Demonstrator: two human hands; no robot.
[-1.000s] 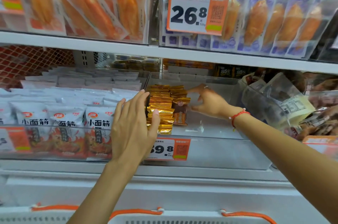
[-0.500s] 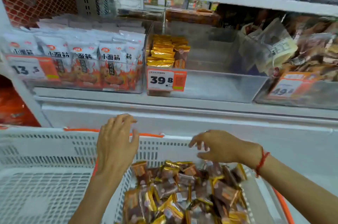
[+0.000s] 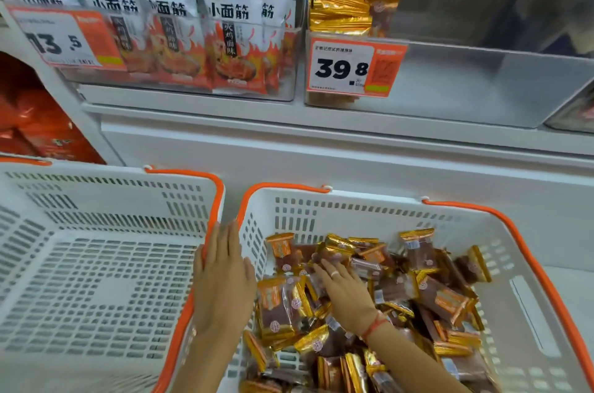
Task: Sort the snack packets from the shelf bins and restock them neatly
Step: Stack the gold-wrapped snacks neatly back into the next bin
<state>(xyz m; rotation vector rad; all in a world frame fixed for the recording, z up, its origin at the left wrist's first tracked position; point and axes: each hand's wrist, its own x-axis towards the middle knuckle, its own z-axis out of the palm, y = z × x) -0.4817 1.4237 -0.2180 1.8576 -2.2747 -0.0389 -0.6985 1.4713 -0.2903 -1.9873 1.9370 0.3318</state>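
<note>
Below the shelf bin (image 3: 450,84), the right hand (image 3: 345,291) is lying flat-fingered on gold packets (image 3: 434,293) filling the right basket (image 3: 527,264); the left hand (image 3: 221,283), fingers straight, is resting on its rim.

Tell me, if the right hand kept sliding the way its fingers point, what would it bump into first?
Probably more snack packets: the right hand already lies on the pile, fingers aimed up-left. Beyond them stands the right basket's perforated far-left wall, though depth is hard to judge.

Right hand (image 3: 345,291) now down on basket packets (image 3: 401,290).
</note>
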